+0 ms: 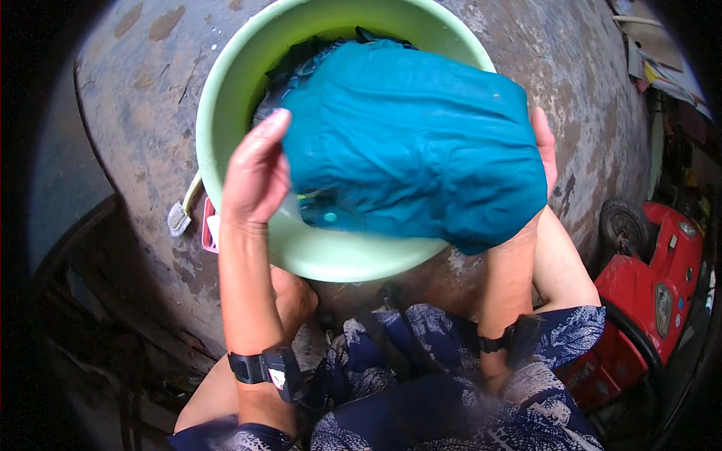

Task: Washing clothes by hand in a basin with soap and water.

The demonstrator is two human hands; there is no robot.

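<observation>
A wet teal cloth garment (412, 135) is spread between my hands above a large light-green plastic basin (344, 259). My left hand (259, 169) is at the garment's left edge, thumb up; its fingers are partly hidden, and its grip on the cloth is unclear. At the right edge my right hand (543, 146) holds the garment from behind, mostly covered by it, with a finger or thumb showing. Dark wet clothes (276, 84) lie in the basin, under and behind the teal cloth.
A scrub brush (179, 219) with pale bristles lies left of the basin on the stained concrete floor (141, 129). Beside it is a pink plastic tray (208, 225), partly behind my left wrist. A red toy-like vehicle (637, 282) with a black wheel stands at the right.
</observation>
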